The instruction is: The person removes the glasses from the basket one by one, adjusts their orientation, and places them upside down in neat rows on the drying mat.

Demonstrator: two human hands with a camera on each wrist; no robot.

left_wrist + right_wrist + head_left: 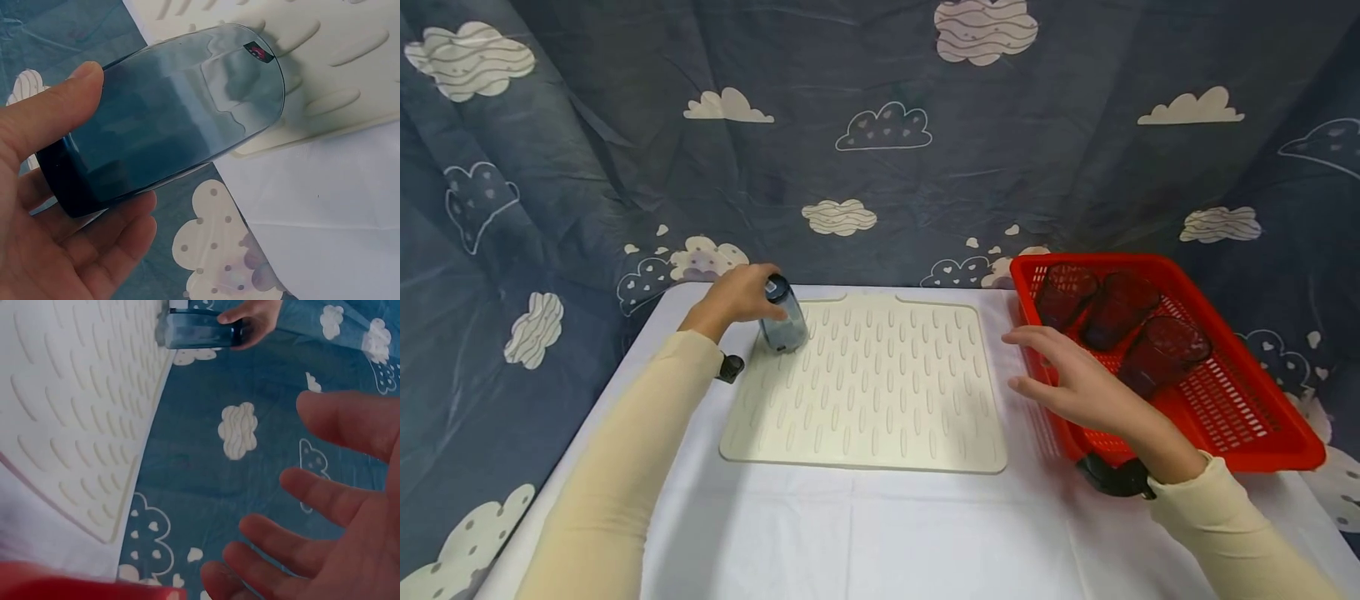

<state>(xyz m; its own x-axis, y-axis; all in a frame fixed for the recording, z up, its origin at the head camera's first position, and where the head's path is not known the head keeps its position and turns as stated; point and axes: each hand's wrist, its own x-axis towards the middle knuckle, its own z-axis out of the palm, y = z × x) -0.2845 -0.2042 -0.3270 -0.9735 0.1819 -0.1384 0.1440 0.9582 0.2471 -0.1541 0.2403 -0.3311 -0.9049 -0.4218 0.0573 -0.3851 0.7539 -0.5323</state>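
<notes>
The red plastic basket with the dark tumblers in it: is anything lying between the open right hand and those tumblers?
Nothing visible does. The right hand hovers with straight fingers over the near left rim of the red plastic basket, and the three dark translucent tumblers lie uncovered inside it, just beyond the fingertips.

No legible text anywhere (small red sticker point(258, 52) on glass point(169, 112) unreadable)

Blue-tinted glass point(783, 321); cream ribbed mat point(868, 383); red basket point(1262, 433); blue cloud-print backdrop point(880, 125).
</notes>
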